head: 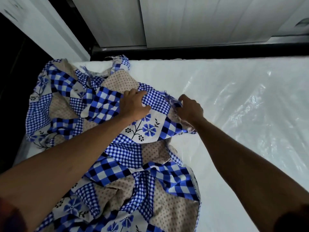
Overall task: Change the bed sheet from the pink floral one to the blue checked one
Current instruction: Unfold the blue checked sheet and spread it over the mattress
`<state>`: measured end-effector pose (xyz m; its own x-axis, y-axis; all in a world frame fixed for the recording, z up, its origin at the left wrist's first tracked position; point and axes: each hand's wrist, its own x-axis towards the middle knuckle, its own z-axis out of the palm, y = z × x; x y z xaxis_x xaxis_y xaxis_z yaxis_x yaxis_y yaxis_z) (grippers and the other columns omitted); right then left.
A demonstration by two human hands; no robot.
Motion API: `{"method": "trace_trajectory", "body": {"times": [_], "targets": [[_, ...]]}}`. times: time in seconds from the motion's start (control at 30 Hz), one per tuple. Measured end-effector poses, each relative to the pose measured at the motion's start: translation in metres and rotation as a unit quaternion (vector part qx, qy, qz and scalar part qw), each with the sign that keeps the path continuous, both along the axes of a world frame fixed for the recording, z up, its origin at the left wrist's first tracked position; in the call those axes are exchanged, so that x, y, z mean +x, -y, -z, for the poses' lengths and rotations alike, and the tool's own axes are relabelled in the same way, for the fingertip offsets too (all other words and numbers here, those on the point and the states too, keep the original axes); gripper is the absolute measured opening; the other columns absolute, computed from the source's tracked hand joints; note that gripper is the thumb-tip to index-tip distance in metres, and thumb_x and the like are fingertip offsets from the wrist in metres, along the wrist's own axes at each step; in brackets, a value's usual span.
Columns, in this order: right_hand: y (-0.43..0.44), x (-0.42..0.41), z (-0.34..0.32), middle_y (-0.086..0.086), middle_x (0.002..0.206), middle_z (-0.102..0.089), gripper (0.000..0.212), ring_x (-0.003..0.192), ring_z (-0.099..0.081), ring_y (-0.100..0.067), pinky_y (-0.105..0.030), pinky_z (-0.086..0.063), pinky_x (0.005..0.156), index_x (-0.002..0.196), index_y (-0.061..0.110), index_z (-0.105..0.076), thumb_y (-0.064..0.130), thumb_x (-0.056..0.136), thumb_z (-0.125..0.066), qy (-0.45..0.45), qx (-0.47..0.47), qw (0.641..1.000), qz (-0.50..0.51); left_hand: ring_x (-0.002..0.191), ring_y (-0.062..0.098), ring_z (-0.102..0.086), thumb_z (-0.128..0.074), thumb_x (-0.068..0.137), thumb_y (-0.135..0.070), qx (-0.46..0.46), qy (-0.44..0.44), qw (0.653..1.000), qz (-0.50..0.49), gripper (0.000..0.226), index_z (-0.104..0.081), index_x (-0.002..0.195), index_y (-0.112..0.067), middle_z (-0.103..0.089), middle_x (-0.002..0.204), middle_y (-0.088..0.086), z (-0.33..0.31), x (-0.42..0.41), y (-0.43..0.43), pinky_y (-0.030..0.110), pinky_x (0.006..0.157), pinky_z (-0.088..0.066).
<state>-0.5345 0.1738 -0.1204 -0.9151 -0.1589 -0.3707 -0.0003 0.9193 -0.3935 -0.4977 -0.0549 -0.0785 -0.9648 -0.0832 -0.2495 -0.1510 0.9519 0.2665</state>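
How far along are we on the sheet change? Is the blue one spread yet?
Done: no pink floral sheet is in view, and the mattress lies bare under clear plastic. In hand: the blue checked sheet sits crumpled toward the view's left, with the left hand and right hand each gripping a fold. Remaining: spreading it over the bare right side and smoothing it.

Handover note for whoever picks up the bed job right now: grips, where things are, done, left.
Left grip: fingers curled on a fold of the blue checked sheet.
Right grip: pinches the sheet's frayed edge.
Sheet: bunched in a heap on the left part of the mattress, whose right part lies bare under plastic film.
Done: no pink floral sheet on the mattress or in view.
Left to do: spread the blue sheet flat over the mattress, tuck it.
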Motion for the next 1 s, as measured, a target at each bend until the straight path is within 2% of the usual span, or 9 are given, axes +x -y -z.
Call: {"method": "trace_trajectory", "body": {"times": [0.1, 0.2, 0.3, 0.33, 0.43, 0.63, 0.73, 0.83, 1.0], "targets": [[-0.027, -0.039, -0.001, -0.011, 0.122, -0.067, 0.031, 0.115, -0.06, -0.034, -0.035, -0.046, 0.088, 0.114, 0.017, -0.068, 0.025, 0.084, -0.072, 0.026, -0.002, 0.998, -0.051, 0.113, 0.035, -0.046, -0.063, 0.091, -0.033, 0.052, -0.113, 0.991, 0.057, 0.045, -0.057, 0.133, -0.016, -0.054, 0.123, 0.011, 0.003, 0.003, -0.015, 0.049, 0.092, -0.045], [-0.073, -0.107, -0.032, -0.014, 0.116, -0.071, 0.033, 0.112, -0.065, -0.029, -0.03, -0.05, 0.089, 0.11, 0.01, -0.073, 0.028, 0.082, -0.07, -0.068, -0.106, 0.971, 0.205, 0.095, 0.034, -0.051, -0.06, 0.089, -0.028, 0.054, -0.251, 0.956, 0.142, 0.032, -0.064, 0.116, -0.01, -0.055, 0.105, 0.013, -0.002, 0.003, -0.037, 0.045, 0.08, -0.046], [-0.102, -0.15, -0.066, -0.012, 0.123, -0.065, 0.067, 0.099, -0.064, -0.019, -0.019, -0.047, 0.078, 0.147, 0.006, -0.043, 0.02, 0.082, -0.056, -0.122, -0.347, 0.878, 0.305, 0.093, 0.03, -0.052, -0.062, 0.088, -0.028, 0.095, -0.281, 0.942, 0.158, 0.028, -0.065, 0.107, -0.009, -0.054, 0.099, 0.011, -0.009, 0.003, -0.069, 0.038, 0.076, -0.044], [-0.106, -0.153, -0.071, -0.012, 0.124, -0.061, 0.073, 0.094, -0.063, -0.019, -0.02, -0.049, 0.077, 0.154, 0.007, -0.026, 0.013, 0.087, -0.052, -0.111, -0.357, 0.885, 0.279, 0.092, 0.028, -0.053, -0.062, 0.088, -0.031, 0.116, -0.267, 0.944, 0.155, 0.029, -0.064, 0.107, -0.009, -0.054, 0.098, 0.01, -0.01, 0.004, -0.08, 0.037, 0.074, -0.044], [-0.106, -0.124, -0.055, -0.016, 0.146, -0.047, 0.068, 0.129, -0.051, -0.032, -0.035, -0.041, 0.107, 0.153, 0.01, -0.033, 0.017, 0.091, -0.058, -0.091, -0.217, 0.955, 0.182, 0.082, 0.022, -0.056, -0.06, 0.091, -0.048, 0.136, -0.141, 0.974, 0.116, 0.033, -0.059, 0.101, -0.016, -0.053, 0.089, 0.001, -0.004, 0.017, -0.109, 0.034, 0.065, -0.045], [-0.097, 0.019, -0.006, -0.01, 0.129, -0.047, 0.059, 0.12, -0.049, -0.035, -0.045, -0.048, 0.088, 0.138, 0.025, -0.044, 0.038, 0.085, -0.067, -0.072, -0.103, 0.972, 0.197, 0.099, 0.026, -0.065, -0.042, 0.086, -0.078, -0.039, 0.163, 0.978, 0.122, 0.068, -0.06, 0.113, -0.018, -0.067, 0.101, 0.003, 0.025, 0.088, -0.172, 0.033, 0.072, -0.044], [-0.091, 0.058, 0.009, -0.008, 0.129, -0.052, 0.064, 0.114, -0.057, -0.034, -0.047, -0.049, 0.089, 0.144, 0.033, -0.033, 0.048, 0.088, -0.06, -0.013, -0.099, 0.986, 0.134, 0.09, 0.025, -0.065, -0.038, 0.097, -0.063, -0.053, 0.123, 0.979, 0.154, 0.049, -0.054, 0.119, -0.022, -0.066, 0.099, 0.002, 0.043, 0.13, -0.194, 0.034, 0.065, -0.044], [-0.097, 0.067, 0.021, -0.006, 0.135, -0.058, 0.055, 0.12, -0.058, -0.032, -0.045, -0.049, 0.098, 0.146, 0.034, -0.042, 0.027, 0.092, -0.051, 0.019, -0.092, 0.995, 0.022, 0.084, 0.029, -0.064, -0.032, 0.106, -0.036, 0.003, 0.127, 0.978, 0.165, 0.035, -0.052, 0.129, -0.018, -0.067, 0.096, 0.008, 0.051, 0.143, -0.208, 0.036, 0.062, -0.042], [-0.158, 0.019, 0.016, -0.009, 0.132, -0.063, 0.055, 0.122, -0.058, -0.034, -0.041, -0.045, 0.099, 0.134, 0.023, -0.06, 0.028, 0.081, -0.045, -0.034, -0.031, 0.999, 0.006, 0.079, 0.036, -0.062, -0.032, 0.101, -0.04, 0.171, 0.068, 0.981, 0.065, 0.033, -0.051, 0.088, -0.016, -0.063, 0.082, 0.014, 0.032, 0.124, -0.249, 0.039, 0.059, -0.037]]}}
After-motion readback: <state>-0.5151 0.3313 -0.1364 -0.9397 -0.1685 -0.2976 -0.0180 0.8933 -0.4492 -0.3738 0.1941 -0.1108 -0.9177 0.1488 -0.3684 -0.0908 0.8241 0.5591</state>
